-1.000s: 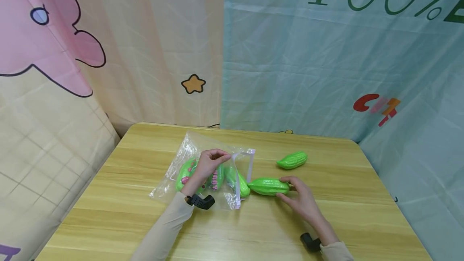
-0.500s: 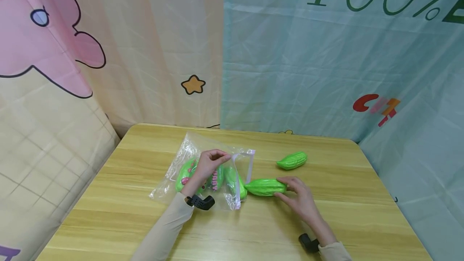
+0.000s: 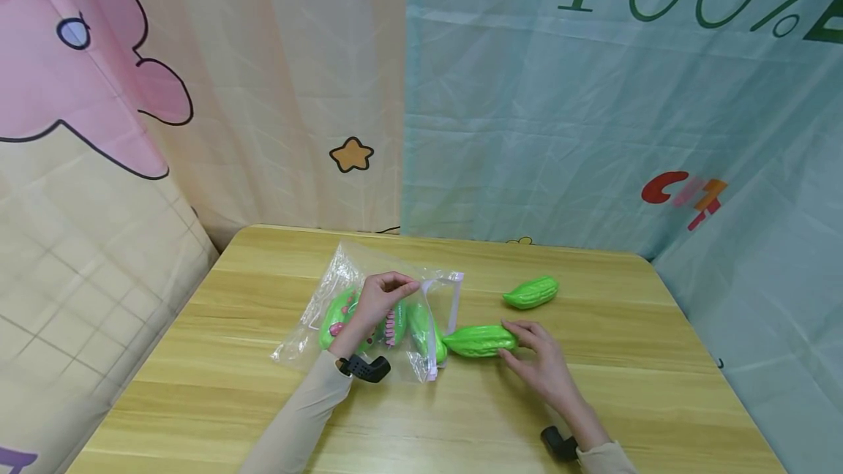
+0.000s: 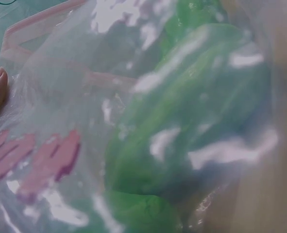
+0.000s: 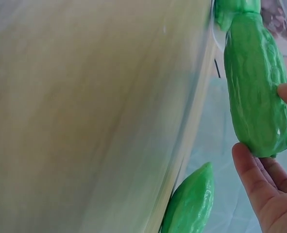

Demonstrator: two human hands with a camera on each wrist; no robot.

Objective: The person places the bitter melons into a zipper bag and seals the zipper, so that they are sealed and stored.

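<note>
My left hand [image 3: 378, 302] pinches the upper edge of a clear zip bag [image 3: 345, 262] at its mouth, which faces right. Inside lie several green pieces, among them a smooth one [image 3: 421, 328] near the opening and one with pink bumps [image 3: 338, 320]. My right hand [image 3: 543, 364] grips the blunt end of a ribbed green toy bitter melon [image 3: 479, 341] between thumb and fingers. Its pointed tip is at the bag's mouth, by the smooth piece; whether they touch is hard to tell. The left wrist view shows green shapes [image 4: 182, 116] blurred through the plastic.
A second, smaller bitter melon [image 3: 532, 292] lies on the wooden table [image 3: 626, 357] behind my right hand. Cloth curtains [image 3: 527, 130] hang close behind the table's back edge and along both sides.
My right hand has slid the bitter melon a little to the left, its tip coming up to the bag's mouth. The left hand and the bag have stayed in place.
</note>
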